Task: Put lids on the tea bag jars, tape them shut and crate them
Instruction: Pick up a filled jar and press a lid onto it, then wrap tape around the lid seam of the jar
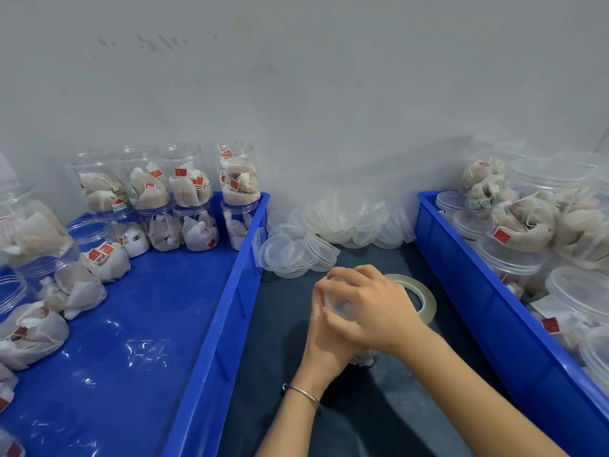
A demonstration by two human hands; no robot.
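Looking down from my head camera, I am curling my right hand (369, 308) over the clear lid (339, 306) and wrapping my left hand (329, 328) around the jar (364, 357) beneath, so both are hiding almost all of the jar, with only a pale bit of it peeking out under my right wrist. My right hand is also covering the near side of the tape roll (417, 291) lying just behind it on the dark table (283, 324). I am working in the narrow strip between the left crate (224, 308) and the right crate (487, 291), whose near ends are running out of frame, while the loose lids (329, 232) are piling against the wall.
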